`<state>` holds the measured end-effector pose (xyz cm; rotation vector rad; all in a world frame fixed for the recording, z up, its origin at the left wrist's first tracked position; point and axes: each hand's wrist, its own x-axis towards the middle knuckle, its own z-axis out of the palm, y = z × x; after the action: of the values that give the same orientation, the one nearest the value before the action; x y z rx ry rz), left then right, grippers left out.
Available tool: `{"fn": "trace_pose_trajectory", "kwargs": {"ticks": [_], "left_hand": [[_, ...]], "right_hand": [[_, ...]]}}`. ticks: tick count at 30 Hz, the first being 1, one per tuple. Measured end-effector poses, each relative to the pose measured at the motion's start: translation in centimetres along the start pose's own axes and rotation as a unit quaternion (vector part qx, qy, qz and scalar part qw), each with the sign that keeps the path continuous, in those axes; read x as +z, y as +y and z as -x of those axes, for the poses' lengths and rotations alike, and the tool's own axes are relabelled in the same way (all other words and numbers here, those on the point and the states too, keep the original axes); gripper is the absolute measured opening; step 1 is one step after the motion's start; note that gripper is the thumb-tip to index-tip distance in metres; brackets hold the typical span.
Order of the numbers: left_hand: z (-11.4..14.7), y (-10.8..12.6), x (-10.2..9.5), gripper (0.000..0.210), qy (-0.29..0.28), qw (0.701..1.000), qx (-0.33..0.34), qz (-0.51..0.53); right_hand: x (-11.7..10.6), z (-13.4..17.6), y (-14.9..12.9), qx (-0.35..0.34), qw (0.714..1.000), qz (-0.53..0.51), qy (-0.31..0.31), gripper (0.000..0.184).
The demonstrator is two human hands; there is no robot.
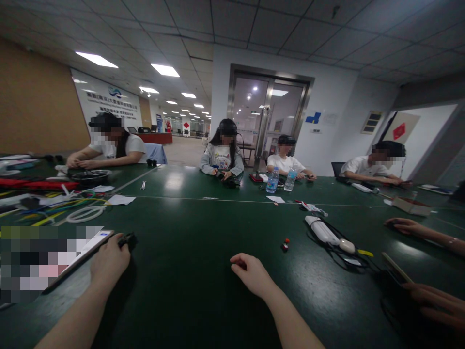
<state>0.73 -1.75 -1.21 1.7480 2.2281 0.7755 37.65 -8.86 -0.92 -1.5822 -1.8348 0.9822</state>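
On the left, my left hand (111, 261) is closed around a small black object (128, 239) that sticks out past the thumb and fingertips; its kind is too dark to make out. Just beside that hand lies a tablet-like device (87, 252) with a pale edge, its screen mostly blurred out. My right hand (254, 275) rests over the dark green table (189, 271), fingers loosely bent with a gap at the thumb and nothing visible in them. Some way to its upper right is a small red and white item (286, 245).
A white power strip (321, 230) with black cable and a pale mouse-like object (347, 245) lie at right, near another person's hands (436, 300). Coloured cables (61, 208) spread at left. Two water bottles (272, 180) stand farther back, where several people sit.
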Motion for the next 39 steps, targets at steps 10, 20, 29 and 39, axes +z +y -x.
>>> {"fn": "trace_pose_trajectory", "kwargs": {"ticks": [10, 20, 29, 39], "left_hand": [[9.1, 10.2, 4.6, 0.053, -0.296, 0.900, 0.287, 0.140], [9.5, 10.2, 4.5, 0.056, -0.360, 0.868, 0.279, 0.200], [9.3, 10.2, 3.8, 0.044, -0.366, 0.874, 0.271, 0.171], [9.1, 10.4, 3.4, 0.039, -0.371, 0.866, 0.295, 0.162]], "right_hand": [[1.7, 1.5, -3.5, -0.130, 0.990, 0.043, 0.038, 0.039], [1.9, 1.0, -3.4, -0.116, 0.983, -0.067, 0.126, 0.016], [0.0, -0.3, -0.7, -0.011, 0.912, -0.256, 0.320, 0.034], [0.1, -1.2, 0.3, -0.019, 0.913, -0.252, 0.320, 0.038]]}}
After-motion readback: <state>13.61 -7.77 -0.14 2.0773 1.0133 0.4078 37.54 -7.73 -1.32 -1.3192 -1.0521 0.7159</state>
